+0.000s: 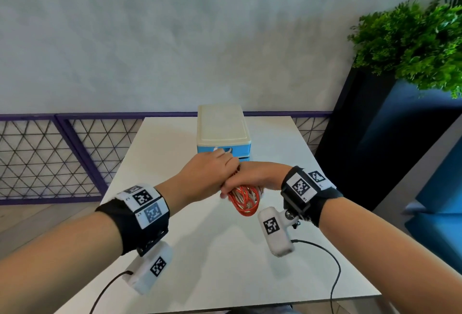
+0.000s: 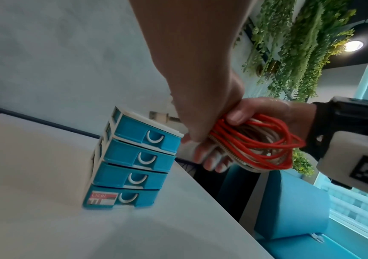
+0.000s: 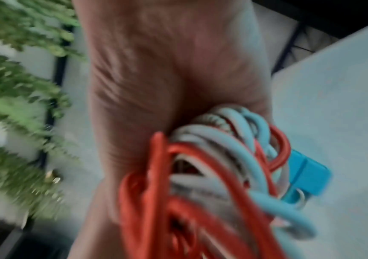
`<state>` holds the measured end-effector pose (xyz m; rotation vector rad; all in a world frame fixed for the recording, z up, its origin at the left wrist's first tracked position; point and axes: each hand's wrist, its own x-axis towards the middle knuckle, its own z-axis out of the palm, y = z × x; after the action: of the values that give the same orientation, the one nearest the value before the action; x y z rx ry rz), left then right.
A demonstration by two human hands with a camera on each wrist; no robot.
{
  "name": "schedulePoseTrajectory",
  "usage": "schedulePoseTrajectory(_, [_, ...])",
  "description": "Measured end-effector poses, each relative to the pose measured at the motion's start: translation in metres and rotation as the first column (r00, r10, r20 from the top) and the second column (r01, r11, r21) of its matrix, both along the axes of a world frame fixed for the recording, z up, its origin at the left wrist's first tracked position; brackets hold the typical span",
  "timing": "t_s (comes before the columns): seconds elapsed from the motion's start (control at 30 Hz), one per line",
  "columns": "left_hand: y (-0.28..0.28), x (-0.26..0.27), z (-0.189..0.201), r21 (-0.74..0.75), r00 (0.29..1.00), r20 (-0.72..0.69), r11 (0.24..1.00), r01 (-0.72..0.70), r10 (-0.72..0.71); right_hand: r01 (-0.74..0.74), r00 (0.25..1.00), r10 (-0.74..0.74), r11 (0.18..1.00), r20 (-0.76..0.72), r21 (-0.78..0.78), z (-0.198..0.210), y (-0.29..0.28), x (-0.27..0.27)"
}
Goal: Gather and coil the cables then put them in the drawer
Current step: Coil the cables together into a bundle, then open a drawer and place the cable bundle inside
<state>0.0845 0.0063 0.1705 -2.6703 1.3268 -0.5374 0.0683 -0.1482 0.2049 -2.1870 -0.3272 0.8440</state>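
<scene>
A coiled bundle of orange and white cables [image 1: 246, 203] hangs above the white table [image 1: 200, 276], just in front of the small drawer unit [image 1: 221, 128]. Both hands grip it. My left hand [image 1: 215, 171] curls its fingers round one side of the cables [image 2: 256, 145], and my right hand [image 1: 252, 178] clasps the other side, thumb on top. In the left wrist view my left hand [image 2: 200, 150] and right hand [image 2: 256, 112] meet on the coil. The drawer unit [image 2: 134, 157] shows several blue drawers, all pushed in. The blurred right wrist view shows my right hand [image 3: 167, 87] over the cables [image 3: 200, 175].
The drawer unit stands at the table's far middle. A green plant [image 1: 412, 38] in a dark planter stands at the right, with blue seating [image 1: 437, 226] below it. A purple mesh railing [image 1: 50, 153] runs behind the table. Black camera leads [image 1: 335, 263] trail over the near table.
</scene>
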Motion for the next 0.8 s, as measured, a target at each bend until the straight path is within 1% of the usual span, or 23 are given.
schedulePoseTrajectory(0.03, [-0.001, 0.000, -0.001, 0.019, 0.998, -0.033, 0.998, -0.062, 0.062, 0.022, 0.988, -0.001, 0.990, 0.154, -0.138, -0.001, 0.002, 0.001])
schedulePoseTrajectory(0.07, [-0.002, 0.000, -0.003, 0.039, 0.987, -0.066, 0.989, -0.146, 0.148, 0.072, 0.953, 0.013, 0.961, 0.302, -0.268, -0.004, 0.005, -0.001])
schedulePoseTrajectory(0.1, [-0.002, 0.002, -0.005, 0.063, 0.967, -0.095, 0.971, -0.232, 0.237, 0.137, 0.897, 0.049, 0.915, 0.440, -0.380, -0.010, 0.008, -0.004])
schedulePoseTrajectory(0.13, [-0.001, 0.006, -0.008, 0.086, 0.945, -0.119, 0.951, -0.297, 0.305, 0.194, 0.825, 0.120, 0.858, 0.553, -0.475, -0.018, 0.013, -0.010])
schedulePoseTrajectory(0.17, [0.000, 0.009, -0.010, 0.090, 0.931, -0.136, 0.940, -0.328, 0.338, 0.238, 0.753, 0.199, 0.806, 0.628, -0.541, -0.029, 0.017, -0.017])
schedulePoseTrajectory(0.2, [0.002, 0.011, -0.011, 0.081, 0.920, -0.161, 0.934, -0.348, 0.357, 0.275, 0.695, 0.271, 0.756, 0.666, -0.594, -0.039, 0.021, -0.024])
schedulePoseTrajectory(0.27, [0.004, 0.011, -0.013, 0.046, 0.896, -0.268, 0.934, -0.354, 0.353, 0.368, 0.625, 0.350, 0.656, 0.698, -0.658, -0.058, 0.023, -0.029])
schedulePoseTrajectory(0.3, [0.004, 0.008, -0.012, 0.047, 0.867, -0.356, 0.933, -0.356, 0.349, 0.417, 0.596, 0.357, 0.628, 0.719, -0.657, -0.066, 0.021, -0.026])
schedulePoseTrajectory(0.33, [0.003, 0.004, -0.011, 0.048, 0.822, -0.451, 0.929, -0.366, 0.347, 0.450, 0.557, 0.349, 0.635, 0.753, -0.628, -0.071, 0.018, -0.021])
schedulePoseTrajectory(0.37, [0.003, -0.001, -0.010, 0.037, 0.776, -0.534, 0.926, -0.376, 0.336, 0.449, 0.513, 0.346, 0.672, 0.786, -0.589, -0.075, 0.014, -0.015])
schedulePoseTrajectory(0.4, [0.003, -0.005, -0.010, 0.016, 0.741, -0.588, 0.920, -0.391, 0.325, 0.425, 0.461, 0.350, 0.719, 0.816, -0.549, -0.077, 0.011, -0.011])
schedulePoseTrajectory(0.43, [0.003, -0.008, -0.009, -0.016, 0.726, -0.613, 0.914, -0.406, 0.312, 0.391, 0.419, 0.336, 0.771, 0.843, -0.502, -0.077, 0.008, -0.008])
schedulePoseTrajectory(0.47, [0.003, -0.010, -0.009, -0.044, 0.718, -0.628, 0.908, -0.418, 0.300, 0.344, 0.415, 0.311, 0.816, 0.855, -0.464, -0.076, 0.006, -0.006])
schedulePoseTrajectory(0.5, [0.003, -0.012, -0.009, -0.062, 0.712, -0.641, 0.905, -0.421, 0.287, 0.299, 0.440, 0.291, 0.844, 0.849, -0.445, -0.076, 0.005, -0.005])
schedulePoseTrajectory(0.57, [0.003, -0.011, -0.010, -0.062, 0.698, -0.660, 0.905, -0.420, 0.278, 0.234, 0.521, 0.278, 0.863, 0.807, -0.448, -0.072, 0.005, -0.002])
schedulePoseTrajectory(0.63, [0.004, -0.007, -0.010, -0.026, 0.671, -0.684, 0.910, -0.414, 0.286, 0.195, 0.561, 0.324, 0.842, 0.762, -0.502, -0.073, 0.005, 0.004])
schedulePoseTrajectory(0.7, [0.007, 0.006, -0.013, 0.003, 0.619, -0.743, 0.926, -0.379, 0.256, 0.174, 0.568, 0.357, 0.829, 0.742, -0.532, -0.072, 0.004, 0.011])
schedulePoseTrajectory(0.73, [0.010, 0.014, -0.015, -0.007, 0.581, -0.786, 0.936, -0.353, 0.213, 0.170, 0.580, 0.365, 0.821, 0.729, -0.545, -0.072, 0.003, 0.016])
schedulePoseTrajectory(0.77, [0.012, 0.023, -0.014, -0.046, 0.537, -0.829, 0.938, -0.343, 0.156, 0.169, 0.594, 0.364, 0.816, 0.718, -0.553, -0.071, 0.002, 0.021])
schedulePoseTrajectory(0.8, [0.014, 0.033, -0.012, -0.114, 0.509, -0.856, 0.926, -0.359, 0.092, 0.172, 0.607, 0.360, 0.810, 0.709, -0.560, -0.070, 0.000, 0.027])
